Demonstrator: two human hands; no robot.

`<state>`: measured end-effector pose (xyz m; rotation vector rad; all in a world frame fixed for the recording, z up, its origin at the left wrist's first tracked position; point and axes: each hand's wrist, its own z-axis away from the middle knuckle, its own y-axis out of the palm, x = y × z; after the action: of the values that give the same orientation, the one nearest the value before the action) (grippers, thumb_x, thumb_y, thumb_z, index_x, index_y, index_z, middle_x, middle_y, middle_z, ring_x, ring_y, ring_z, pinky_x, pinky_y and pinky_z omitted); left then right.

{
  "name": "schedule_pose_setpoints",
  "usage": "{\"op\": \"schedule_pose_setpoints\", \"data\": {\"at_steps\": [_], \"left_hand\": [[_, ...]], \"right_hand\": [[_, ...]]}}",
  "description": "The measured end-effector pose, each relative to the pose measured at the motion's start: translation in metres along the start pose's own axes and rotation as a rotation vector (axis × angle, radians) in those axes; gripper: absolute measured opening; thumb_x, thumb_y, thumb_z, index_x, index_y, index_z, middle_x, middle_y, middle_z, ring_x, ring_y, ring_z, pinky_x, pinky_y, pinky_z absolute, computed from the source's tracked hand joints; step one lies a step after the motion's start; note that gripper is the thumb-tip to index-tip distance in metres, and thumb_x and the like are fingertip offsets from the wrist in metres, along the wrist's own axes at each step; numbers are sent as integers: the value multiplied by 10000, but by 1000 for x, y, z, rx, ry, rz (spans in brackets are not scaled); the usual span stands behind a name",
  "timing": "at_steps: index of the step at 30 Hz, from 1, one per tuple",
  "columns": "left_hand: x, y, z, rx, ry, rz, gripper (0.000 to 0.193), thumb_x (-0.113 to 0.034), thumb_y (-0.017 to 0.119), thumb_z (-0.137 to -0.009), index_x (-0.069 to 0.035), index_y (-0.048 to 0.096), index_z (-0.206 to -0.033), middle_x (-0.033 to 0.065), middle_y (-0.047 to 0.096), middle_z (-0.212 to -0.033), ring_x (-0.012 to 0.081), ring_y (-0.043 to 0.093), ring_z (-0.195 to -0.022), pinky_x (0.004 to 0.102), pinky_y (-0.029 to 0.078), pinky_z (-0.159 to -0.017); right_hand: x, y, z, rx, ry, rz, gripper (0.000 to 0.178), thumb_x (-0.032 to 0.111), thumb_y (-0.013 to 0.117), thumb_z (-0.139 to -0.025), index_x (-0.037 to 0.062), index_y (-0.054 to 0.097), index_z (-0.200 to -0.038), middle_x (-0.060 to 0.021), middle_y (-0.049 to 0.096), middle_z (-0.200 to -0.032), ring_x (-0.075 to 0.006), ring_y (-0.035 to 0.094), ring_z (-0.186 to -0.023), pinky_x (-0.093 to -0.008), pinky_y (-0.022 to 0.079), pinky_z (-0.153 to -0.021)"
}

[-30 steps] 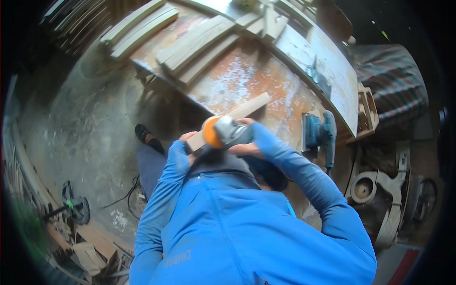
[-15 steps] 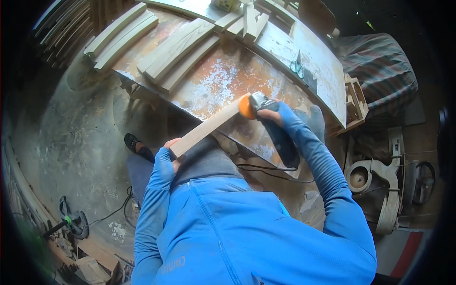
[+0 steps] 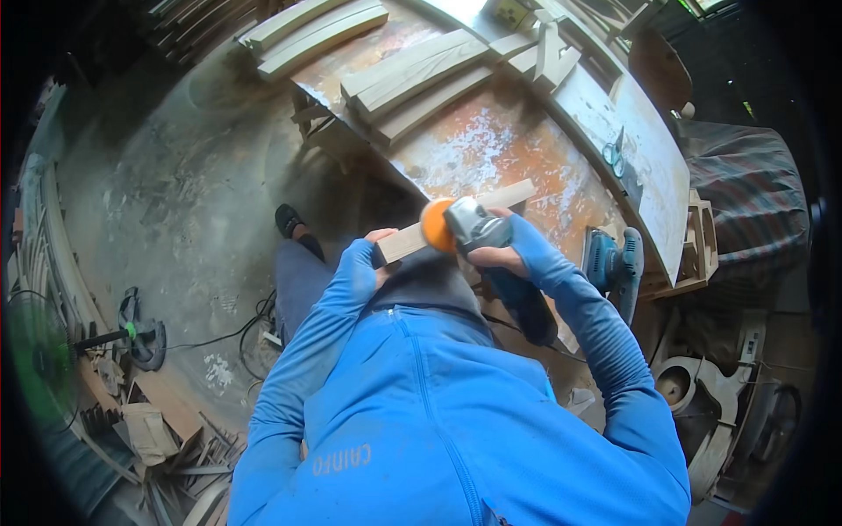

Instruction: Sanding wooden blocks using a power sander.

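Observation:
My left hand is closed around the near end of a pale wooden bar. The bar slants up and away to the right, and its far end lies over the workbench. In my right hand is an angle grinder, gripped near its metal head. Its orange disc looks blurred and sits over the bar's near half, close to my left hand. The grinder covers the middle of the bar; whether the disc touches the wood I cannot tell.
Several curved wooden pieces lie at the bench's far side. A teal power sander rests at its right, with scissors beyond. Cables and wood scraps lie on the floor at left, near a green fan.
The grinder's disc has shifted from the bar's far end toward my left hand. My view has turned, so the bench appears further right and the teal sander shows more fully.

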<state>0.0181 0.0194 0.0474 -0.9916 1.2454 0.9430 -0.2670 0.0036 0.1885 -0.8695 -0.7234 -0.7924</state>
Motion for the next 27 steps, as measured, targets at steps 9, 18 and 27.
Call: {"op": "schedule_pose_setpoints", "data": {"at_steps": [9,18,27], "left_hand": [[-8,0,1,38,-107,89,481,-44,791,-827,-15,589,-1263,89,683,-1125,150,632,-1014,301,490,-924],[8,-3,0,17,-54,7,497,6,774,-804,-35,595,-1267,87,682,-1112,155,625,-1036,303,477,-949],[-5,-6,3,-7,-11,-77,525,11,783,-779,-53,603,-1267,87,681,-1078,170,621,-1031,306,464,-957]], "right_hand": [[27,36,-10,170,-80,-26,977,378,898,-680,-67,396,-1390,-168,631,-1152,-216,613,-1067,-315,494,-949],[15,16,-11,14,-12,55,959,384,896,-659,-74,441,-1368,-184,638,-1162,-222,625,-1064,-315,491,-960],[-20,-27,8,-341,89,-76,784,272,881,-709,-88,490,-1285,-160,682,-1035,-191,685,-873,-308,564,-801]]}}
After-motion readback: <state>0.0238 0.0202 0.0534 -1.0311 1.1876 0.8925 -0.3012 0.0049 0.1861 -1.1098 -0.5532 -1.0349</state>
